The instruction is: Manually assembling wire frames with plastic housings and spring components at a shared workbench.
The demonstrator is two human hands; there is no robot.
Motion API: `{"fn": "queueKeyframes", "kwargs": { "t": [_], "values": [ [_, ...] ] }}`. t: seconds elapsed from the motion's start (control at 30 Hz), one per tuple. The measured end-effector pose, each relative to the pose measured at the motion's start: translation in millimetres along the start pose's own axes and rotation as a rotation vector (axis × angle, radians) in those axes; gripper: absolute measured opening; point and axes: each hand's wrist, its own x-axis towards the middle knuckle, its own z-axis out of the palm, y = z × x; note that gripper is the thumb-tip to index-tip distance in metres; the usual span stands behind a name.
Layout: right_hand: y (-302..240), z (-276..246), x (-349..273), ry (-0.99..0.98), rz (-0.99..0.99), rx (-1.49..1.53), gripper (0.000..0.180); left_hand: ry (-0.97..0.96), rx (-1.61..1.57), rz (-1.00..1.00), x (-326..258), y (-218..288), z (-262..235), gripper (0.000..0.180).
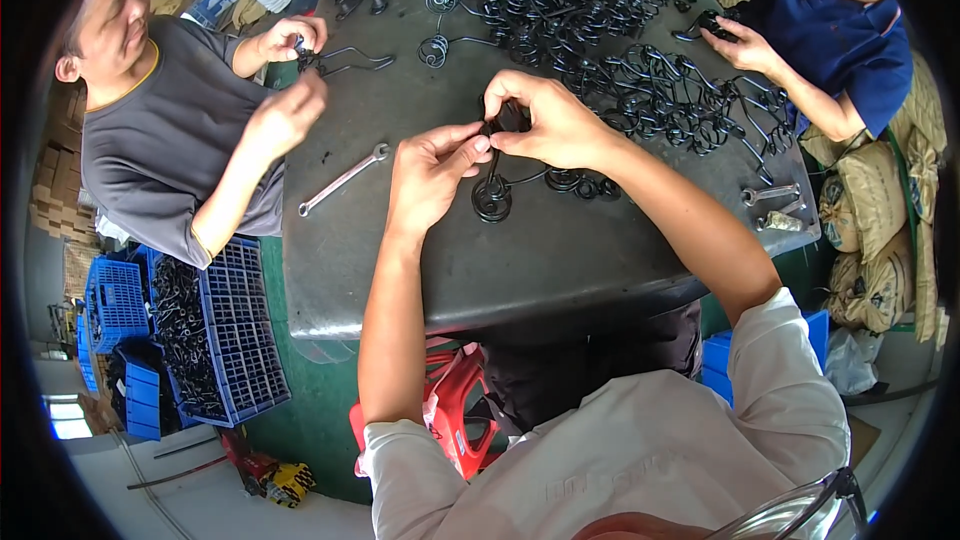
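Note:
My left hand (428,172) and my right hand (548,125) meet over the near middle of the table. Both are closed, thumbs and fingertips pinching the upper end of a black coiled wire piece (491,198). Its round spiral hangs below my fingers, just above or touching the tabletop; I cannot tell which. My fingers hide most of the pinched end. Beside it, to the right, lie more black coiled pieces (580,183). Beyond my hands sits another spiral wire piece (434,48) on the table.
Black wire parts (580,0) are heaped across the far side of the dark table (420,285). A wrench (343,179) lies at left, further wrenches (770,194) at right. Co-workers at left (285,90) and right (750,48) handle similar pieces. Blue crates (240,325) stand at lower left.

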Motion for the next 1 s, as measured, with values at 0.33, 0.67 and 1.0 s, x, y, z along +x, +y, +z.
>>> {"fn": "queueKeyframes", "kwargs": {
  "t": [0.33, 0.67, 1.0],
  "values": [
    [3.2, 3.4, -1.2, 0.006, 0.087, 0.131, 0.028, 0.024, -0.016, 0.069, 0.7, -10.2, -1.1, 0.028],
    [-3.8, -1.4, -6.9, -0.024, 0.067, 0.093, 0.035, 0.03, 0.025, 0.085, -1.2, -7.7, -0.4, 0.025],
    [-11.7, -0.5, -6.3, -0.001, -0.045, -0.009, 0.035, 0.035, -0.013, 0.062, -2.3, -7.9, 1.4, 0.025]
  ]
}}
